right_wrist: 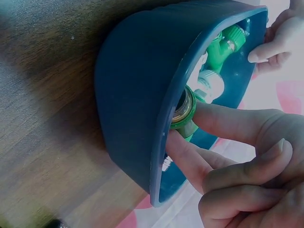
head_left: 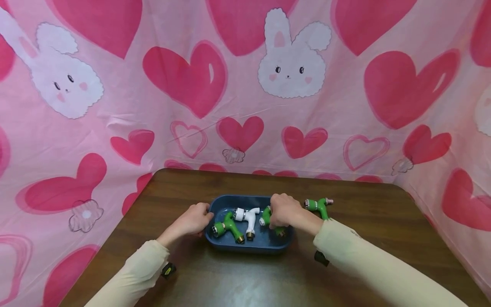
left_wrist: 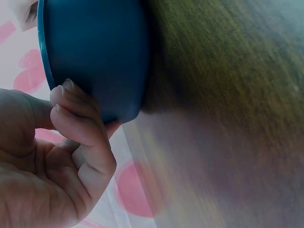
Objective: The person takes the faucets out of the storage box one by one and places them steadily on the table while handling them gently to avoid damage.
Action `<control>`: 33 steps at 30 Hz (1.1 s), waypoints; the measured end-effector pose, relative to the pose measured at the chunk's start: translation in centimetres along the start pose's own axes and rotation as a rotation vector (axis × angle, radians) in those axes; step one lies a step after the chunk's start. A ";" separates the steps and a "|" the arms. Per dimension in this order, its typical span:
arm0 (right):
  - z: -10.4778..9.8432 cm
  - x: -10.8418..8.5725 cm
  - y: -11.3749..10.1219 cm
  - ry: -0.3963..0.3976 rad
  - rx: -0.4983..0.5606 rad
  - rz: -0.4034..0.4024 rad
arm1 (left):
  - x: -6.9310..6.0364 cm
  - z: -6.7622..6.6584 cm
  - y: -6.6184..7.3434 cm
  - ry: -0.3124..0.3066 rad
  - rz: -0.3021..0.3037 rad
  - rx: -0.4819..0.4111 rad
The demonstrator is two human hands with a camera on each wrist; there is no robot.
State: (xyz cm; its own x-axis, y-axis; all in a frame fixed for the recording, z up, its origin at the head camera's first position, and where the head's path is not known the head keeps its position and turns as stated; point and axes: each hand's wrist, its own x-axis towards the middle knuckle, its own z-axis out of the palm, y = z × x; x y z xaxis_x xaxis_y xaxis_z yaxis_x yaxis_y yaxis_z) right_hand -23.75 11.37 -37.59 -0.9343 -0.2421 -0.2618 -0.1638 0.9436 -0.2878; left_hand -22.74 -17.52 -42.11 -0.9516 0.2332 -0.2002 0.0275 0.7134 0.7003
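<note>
A dark blue plastic basin (head_left: pixel 251 247) stands on the table, with taps lying in it. My left hand (head_left: pixel 193 218) grips its left end, and in the left wrist view curled fingertips (left_wrist: pixel 71 97) press against the wall near the rim. Inside at the left is a green tap (head_left: pixel 229 226) with a brass threaded end; beside it lies a white tap (head_left: pixel 250 218). At the right end my right hand (head_left: pixel 284 210) pinches another green tap (head_left: pixel 265 217), mostly covered by the hand. Its threaded mouth (right_wrist: pixel 185 111) shows between thumb and finger, close to the rim.
One more green tap (head_left: pixel 319 205) lies on the wooden table (head_left: pixel 245 277), right of the basin and beyond the right forearm. A pink cloth (head_left: pixel 245 98) printed with hearts and rabbits hangs behind the table and along its sides.
</note>
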 end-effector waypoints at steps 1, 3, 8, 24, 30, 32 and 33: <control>-0.1 0.0 0.0 0.001 0.001 0.000 | 0.0 0.0 0.0 -0.001 0.001 -0.003; -0.1 -0.1 0.0 -0.002 0.008 0.002 | 0.0 0.0 0.0 -0.002 0.004 -0.006; 0.2 -0.2 0.1 -0.014 0.025 -0.005 | -0.3 0.2 -0.2 -0.006 -0.017 -0.002; -0.7 -1.1 0.2 0.025 0.051 -0.033 | -0.5 -0.1 0.1 -0.011 -0.027 0.013; -1.2 -1.5 0.2 0.036 0.059 -0.035 | -0.5 0.0 0.3 -0.005 -0.018 0.021; -1.4 -1.6 0.3 0.037 0.062 -0.034 | -0.4 0.0 0.3 -0.002 -0.012 0.023; -1.4 -1.6 0.3 0.036 0.062 -0.032 | -0.3 -0.1 0.4 -0.002 -0.010 0.024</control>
State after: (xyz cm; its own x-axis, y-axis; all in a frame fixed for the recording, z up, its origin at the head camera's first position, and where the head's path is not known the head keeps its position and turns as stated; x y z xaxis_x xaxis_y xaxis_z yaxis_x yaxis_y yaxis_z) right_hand -22.73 12.39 -35.95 -0.9398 -0.2626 -0.2189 -0.1749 0.9194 -0.3523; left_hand -22.44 -17.35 -41.72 -0.9512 0.2272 -0.2089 0.0251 0.7315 0.6813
